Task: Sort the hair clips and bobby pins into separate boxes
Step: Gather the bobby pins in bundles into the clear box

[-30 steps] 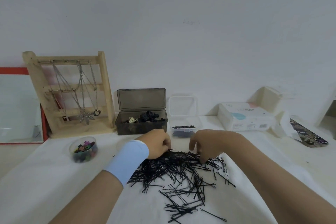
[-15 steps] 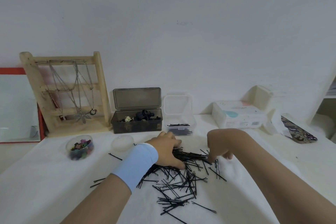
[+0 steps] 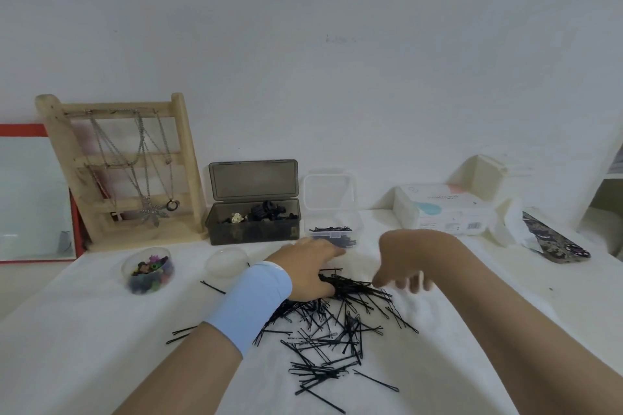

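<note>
Domestic setting, a dressing corner by the look of it. Cloth-covered table (image 3: 67,330) against a plain white wall. Necklace stand (image 3: 118,172) at the rear left corner, red-framed mirror (image 3: 33,195) just beside it. Clip box (image 3: 253,229) on the rear edge. Tissue pack (image 3: 445,209) rear right.

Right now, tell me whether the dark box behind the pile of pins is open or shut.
Open. The dark box has its lid standing up at the back, and hair clips show above its rim.
</note>
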`<state>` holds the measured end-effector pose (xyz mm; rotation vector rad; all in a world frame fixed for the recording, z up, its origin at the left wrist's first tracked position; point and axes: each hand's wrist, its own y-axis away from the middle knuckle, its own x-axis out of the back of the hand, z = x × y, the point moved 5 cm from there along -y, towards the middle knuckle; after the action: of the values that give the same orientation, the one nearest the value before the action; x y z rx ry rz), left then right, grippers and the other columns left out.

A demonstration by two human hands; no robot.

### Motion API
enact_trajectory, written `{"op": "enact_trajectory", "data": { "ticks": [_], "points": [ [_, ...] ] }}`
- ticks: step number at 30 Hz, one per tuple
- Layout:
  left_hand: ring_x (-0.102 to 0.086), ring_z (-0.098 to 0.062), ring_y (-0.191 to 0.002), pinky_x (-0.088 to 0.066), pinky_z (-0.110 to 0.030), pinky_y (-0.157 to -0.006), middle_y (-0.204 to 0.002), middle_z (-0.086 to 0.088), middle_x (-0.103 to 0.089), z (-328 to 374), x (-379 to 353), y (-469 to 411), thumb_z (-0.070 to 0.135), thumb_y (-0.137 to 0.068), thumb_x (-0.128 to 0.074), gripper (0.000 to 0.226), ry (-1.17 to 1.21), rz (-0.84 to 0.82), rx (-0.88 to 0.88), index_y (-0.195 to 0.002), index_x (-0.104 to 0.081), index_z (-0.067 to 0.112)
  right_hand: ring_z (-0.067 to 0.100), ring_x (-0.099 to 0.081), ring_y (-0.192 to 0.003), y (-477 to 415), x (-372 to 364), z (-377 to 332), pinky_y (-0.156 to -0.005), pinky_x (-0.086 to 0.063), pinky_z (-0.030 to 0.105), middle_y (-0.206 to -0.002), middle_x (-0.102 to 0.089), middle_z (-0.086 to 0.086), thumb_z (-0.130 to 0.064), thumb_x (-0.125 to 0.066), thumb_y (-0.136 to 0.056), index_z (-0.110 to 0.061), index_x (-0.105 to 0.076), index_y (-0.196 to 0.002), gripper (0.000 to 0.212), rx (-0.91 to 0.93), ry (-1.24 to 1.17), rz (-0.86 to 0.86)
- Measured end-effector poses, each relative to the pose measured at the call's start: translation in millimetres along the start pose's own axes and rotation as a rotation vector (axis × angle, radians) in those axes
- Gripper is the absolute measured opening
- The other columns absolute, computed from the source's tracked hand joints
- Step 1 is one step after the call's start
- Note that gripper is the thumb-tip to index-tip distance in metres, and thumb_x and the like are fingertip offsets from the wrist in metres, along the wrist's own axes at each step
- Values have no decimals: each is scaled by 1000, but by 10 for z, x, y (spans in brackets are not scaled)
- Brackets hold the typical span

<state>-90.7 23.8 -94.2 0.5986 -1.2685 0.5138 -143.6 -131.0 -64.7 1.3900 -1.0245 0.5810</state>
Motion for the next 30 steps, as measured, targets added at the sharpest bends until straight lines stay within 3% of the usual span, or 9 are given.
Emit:
{"op": "enact_trajectory", "data": {
  "ticks": [2, 5, 10, 13, 17, 21, 26, 28, 30],
  "points": [
    [-30, -13, -143, -29, -38, -117, -158, 13, -30, 109, -68, -56, 35, -93, -58, 65, 59, -90, -39, -153, -31, 34, 18, -67, -60, 94, -88, 60, -60, -55, 29, -74, -72, 4, -40, -80, -78, -7, -67, -81, 36, -118, 75, -135],
    [-42, -14, -132, -38, -36, -109, -142, 10, -47, 195, -69, -105, 35, -92, -60, 48, 32, -70, -70, -140, -54, 32, 17, -61, -56, 80, -180, 40, -62, -52, 26, -59, -67, 1, -34, -84, -74, -8, -67, -70, 31, -116, 78, -180],
    [-60, -15, -104, -52, -29, -90, -117, 8, -64, 99, 19, -42, 36, -88, -66, 33, 29, -34, -19, -120, -68, 30, 13, -67, -57, 2, -207, -60, -72, -58, 28, -68, -74, 1, -21, -79, -78, -6, -73, -80, 16, -44, 211, -153],
    [-59, -17, -103, -51, -34, -93, -114, 9, -64, 18, 72, 29, 45, -85, -67, 36, -44, -26, 27, -119, -68, 33, 22, -75, -72, -89, -192, -120, -79, -62, 38, -80, -77, 11, -12, -78, -75, -3, -76, -94, 21, 51, 119, -117],
    [-58, -13, -107, -50, -32, -97, -121, 8, -63, -91, 81, 81, 47, -84, -70, 50, 42, -42, 50, -129, -60, 31, 18, -74, -66, -154, -17, -287, -67, -62, 30, -72, -75, 5, -12, -74, -78, -19, -76, -92, 16, 209, -47, 52],
    [-41, -13, -132, -40, -36, -108, -142, 9, -46, -211, 101, 122, 43, -85, -70, 70, 102, -14, 69, -147, -40, 31, 20, -74, -70, -203, 86, -447, -66, -63, 32, -77, -74, 6, -25, -69, -85, -22, -74, -100, 17, 270, -75, 184],
    [-53, -12, -118, -44, -29, -101, -133, 9, -55, -349, 39, 114, 46, -87, -67, 52, 112, -57, 68, -136, -58, 30, 16, -56, -52, -157, -12, -427, -58, -49, 26, -59, -55, 1, -36, -59, -89, -12, -53, -63, 36, 105, 164, 206],
    [-55, -10, -111, -45, -27, -97, -129, 10, -58, -383, 31, 89, 49, -83, -70, 53, 137, -51, 76, -132, -60, 32, 18, -58, -64, -182, -106, -514, -62, -49, 28, -71, -62, 3, -37, -58, -88, -11, -62, -72, 31, 150, 145, 187],
    [-52, -11, -116, -44, -31, -102, -131, 11, -56, -421, 38, 77, 52, -77, -74, 67, 160, -66, 90, -138, -52, 35, 21, -64, -86, -191, -166, -637, -77, -55, 33, -94, -70, 3, -39, -57, -87, -16, -73, -99, 30, 228, 68, 128]
  ]
}}
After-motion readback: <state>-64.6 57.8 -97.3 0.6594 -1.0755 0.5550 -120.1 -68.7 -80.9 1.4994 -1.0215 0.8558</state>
